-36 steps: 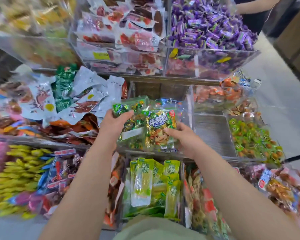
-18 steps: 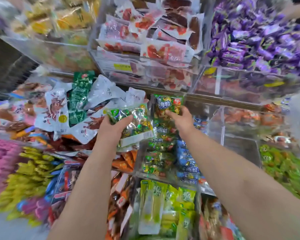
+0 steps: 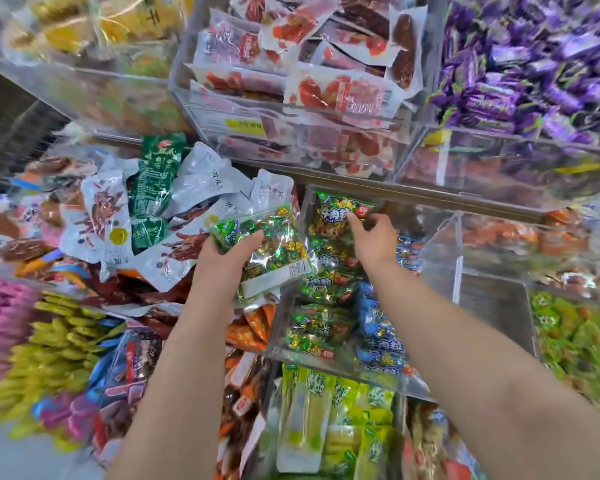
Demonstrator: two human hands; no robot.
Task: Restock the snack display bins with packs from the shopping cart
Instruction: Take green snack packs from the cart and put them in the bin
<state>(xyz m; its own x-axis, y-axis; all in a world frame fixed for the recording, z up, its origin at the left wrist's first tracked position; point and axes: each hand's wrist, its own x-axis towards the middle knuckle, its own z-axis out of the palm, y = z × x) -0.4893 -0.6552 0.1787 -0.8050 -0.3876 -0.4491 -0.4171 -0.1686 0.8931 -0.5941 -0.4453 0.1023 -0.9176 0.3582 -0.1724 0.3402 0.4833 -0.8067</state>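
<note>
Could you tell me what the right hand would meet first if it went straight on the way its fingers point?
The right hand points into the clear bin, gripping the green snack pack at its far end. Pushed on, it would likely meet the bin's back wall next; depth is unclear.

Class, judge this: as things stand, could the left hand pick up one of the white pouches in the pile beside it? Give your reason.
Probably not yet. The left hand grips a candy bag, so it is full. The white pouches lie close and uncovered, with nothing between.
</note>
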